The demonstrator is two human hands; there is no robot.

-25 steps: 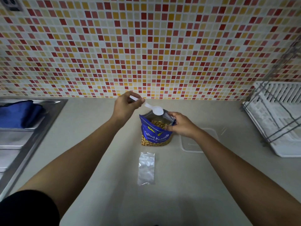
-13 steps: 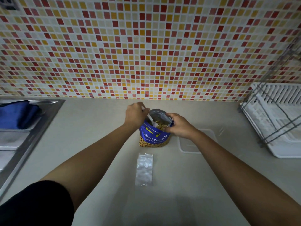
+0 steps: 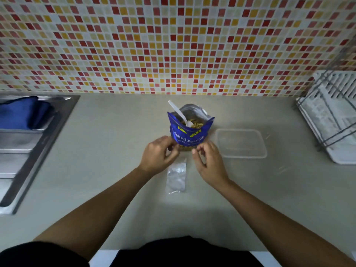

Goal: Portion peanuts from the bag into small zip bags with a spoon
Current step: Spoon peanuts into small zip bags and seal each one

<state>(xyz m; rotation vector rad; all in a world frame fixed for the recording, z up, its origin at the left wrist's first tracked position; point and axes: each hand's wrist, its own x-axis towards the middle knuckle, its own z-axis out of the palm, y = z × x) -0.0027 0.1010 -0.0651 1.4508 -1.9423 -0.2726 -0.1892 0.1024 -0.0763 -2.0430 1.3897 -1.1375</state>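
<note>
Both hands have come off the peanut bag and dropped to centre frame, leaving the spoon standing in its open mouth. My left hand and right hand hang with fingers loosely curled, holding nothing I can see, just above the top edge of the zip bag, which lies flat on the counter below the peanut bag. I'd pinch each lip separately, peel them apart, and keep the opening close to the peanut bag so nothing spills.

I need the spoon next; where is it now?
In the head view, the spoon stands inside the open peanut bag at the middle of the counter, handle leaning left, with a clear container to the right.
</note>
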